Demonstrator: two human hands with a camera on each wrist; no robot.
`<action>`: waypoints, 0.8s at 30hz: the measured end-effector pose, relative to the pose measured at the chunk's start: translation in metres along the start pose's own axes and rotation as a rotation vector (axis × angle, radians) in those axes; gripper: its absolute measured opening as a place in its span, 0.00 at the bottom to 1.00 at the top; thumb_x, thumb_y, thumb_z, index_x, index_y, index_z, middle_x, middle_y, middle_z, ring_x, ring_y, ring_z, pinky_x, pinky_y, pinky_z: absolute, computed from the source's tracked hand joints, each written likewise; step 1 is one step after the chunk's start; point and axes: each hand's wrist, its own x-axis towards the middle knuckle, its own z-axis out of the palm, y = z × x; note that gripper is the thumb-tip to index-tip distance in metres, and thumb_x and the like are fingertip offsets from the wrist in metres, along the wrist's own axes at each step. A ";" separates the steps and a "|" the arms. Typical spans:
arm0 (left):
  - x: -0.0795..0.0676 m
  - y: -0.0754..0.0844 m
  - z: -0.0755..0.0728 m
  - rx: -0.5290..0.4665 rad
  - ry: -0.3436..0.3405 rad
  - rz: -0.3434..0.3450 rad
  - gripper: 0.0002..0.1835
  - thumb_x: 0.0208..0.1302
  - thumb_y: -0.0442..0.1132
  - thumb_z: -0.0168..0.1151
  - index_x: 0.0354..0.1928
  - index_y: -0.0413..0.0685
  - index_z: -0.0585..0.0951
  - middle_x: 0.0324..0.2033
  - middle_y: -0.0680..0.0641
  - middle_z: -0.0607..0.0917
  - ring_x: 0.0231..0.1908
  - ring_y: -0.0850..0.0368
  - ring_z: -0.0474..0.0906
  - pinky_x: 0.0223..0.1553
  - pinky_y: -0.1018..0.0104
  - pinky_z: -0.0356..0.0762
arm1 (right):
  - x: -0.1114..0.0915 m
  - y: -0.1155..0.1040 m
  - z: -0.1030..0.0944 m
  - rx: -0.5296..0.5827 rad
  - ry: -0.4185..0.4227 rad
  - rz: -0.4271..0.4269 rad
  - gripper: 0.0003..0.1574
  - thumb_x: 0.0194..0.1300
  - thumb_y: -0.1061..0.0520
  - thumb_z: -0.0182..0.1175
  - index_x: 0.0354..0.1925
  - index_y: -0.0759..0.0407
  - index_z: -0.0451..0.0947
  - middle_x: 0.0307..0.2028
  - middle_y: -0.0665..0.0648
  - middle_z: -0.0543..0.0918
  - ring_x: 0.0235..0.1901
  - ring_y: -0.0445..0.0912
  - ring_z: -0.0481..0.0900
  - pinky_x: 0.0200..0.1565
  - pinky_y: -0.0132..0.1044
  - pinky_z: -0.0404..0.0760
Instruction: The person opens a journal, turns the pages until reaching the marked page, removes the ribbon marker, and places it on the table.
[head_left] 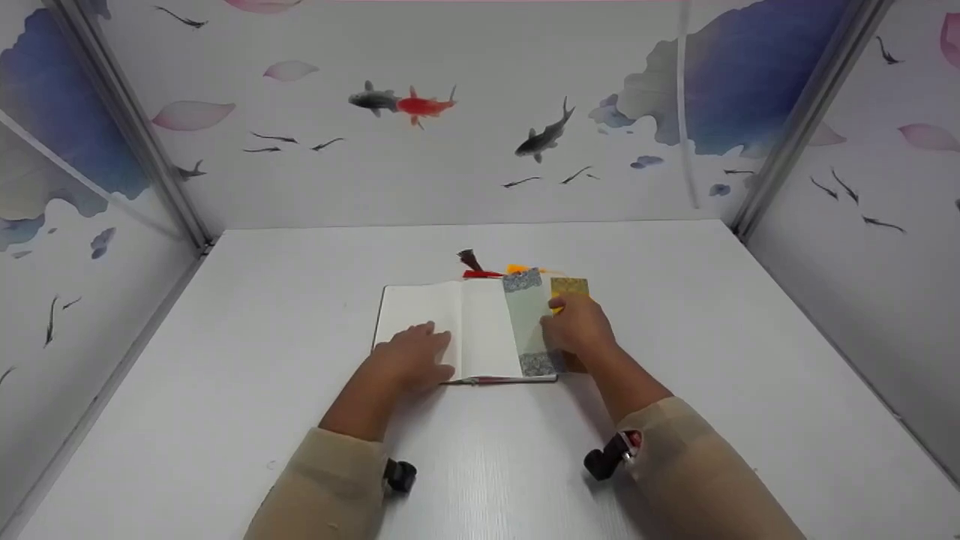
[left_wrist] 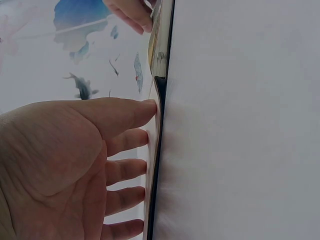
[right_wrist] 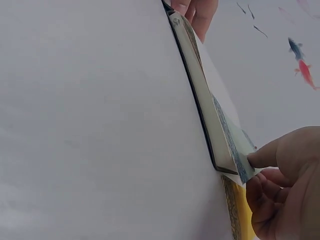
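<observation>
An open notebook (head_left: 486, 322) with blank pages and a dark cover lies on the white table. My left hand (head_left: 409, 356) rests with spread fingertips on its left page; the left wrist view shows the fingers (left_wrist: 127, 170) fairly straight. Over the right page lies a pale green bookmark (head_left: 529, 319) with grey patterned ends. My right hand (head_left: 581, 326) pinches its right edge between thumb and fingers, seen also in the right wrist view (right_wrist: 285, 180). A yellow bookmark (head_left: 571, 286) sticks out beyond the notebook's right side, partly hidden by that hand.
Beyond the notebook's far edge show a dark tassel (head_left: 469, 259), a red tassel (head_left: 481, 274) and a yellow-orange tassel (head_left: 519, 268). White panels (head_left: 450, 172) printed with fish and petals stand behind and on both sides of the table (head_left: 285, 300).
</observation>
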 end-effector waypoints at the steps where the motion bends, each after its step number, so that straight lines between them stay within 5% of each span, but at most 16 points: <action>1: 0.000 0.000 0.000 -0.001 -0.001 0.000 0.38 0.78 0.52 0.60 0.85 0.55 0.62 0.86 0.43 0.57 0.86 0.41 0.51 0.82 0.32 0.55 | 0.001 0.000 -0.001 0.011 0.001 -0.004 0.33 0.76 0.50 0.63 0.75 0.49 0.74 0.72 0.57 0.78 0.64 0.54 0.77 0.59 0.46 0.84; 5: 0.001 0.000 -0.001 -0.009 0.004 0.000 0.38 0.78 0.53 0.60 0.85 0.55 0.62 0.86 0.43 0.57 0.86 0.41 0.50 0.82 0.32 0.54 | 0.004 0.000 -0.009 0.103 0.003 -0.028 0.28 0.78 0.51 0.60 0.72 0.53 0.79 0.71 0.59 0.80 0.65 0.53 0.78 0.64 0.46 0.81; 10: 0.004 -0.001 0.002 -0.008 0.010 -0.001 0.38 0.78 0.54 0.60 0.85 0.57 0.62 0.86 0.44 0.57 0.86 0.41 0.51 0.82 0.32 0.54 | 0.006 0.001 -0.022 0.219 -0.004 -0.028 0.27 0.79 0.50 0.59 0.72 0.53 0.79 0.66 0.60 0.83 0.59 0.53 0.82 0.58 0.44 0.81; 17: 0.008 -0.003 0.003 0.007 0.002 -0.008 0.39 0.78 0.55 0.60 0.85 0.58 0.61 0.86 0.44 0.56 0.86 0.41 0.50 0.83 0.34 0.54 | 0.009 0.009 -0.042 0.238 0.004 -0.012 0.29 0.81 0.49 0.57 0.75 0.54 0.75 0.67 0.61 0.81 0.60 0.54 0.82 0.62 0.46 0.81; 24: 0.008 -0.005 0.004 0.018 -0.010 0.002 0.38 0.79 0.54 0.59 0.85 0.56 0.61 0.86 0.43 0.56 0.86 0.40 0.50 0.82 0.32 0.55 | 0.017 0.030 -0.060 0.261 0.016 0.006 0.30 0.81 0.49 0.56 0.75 0.54 0.74 0.69 0.61 0.80 0.60 0.52 0.82 0.54 0.42 0.80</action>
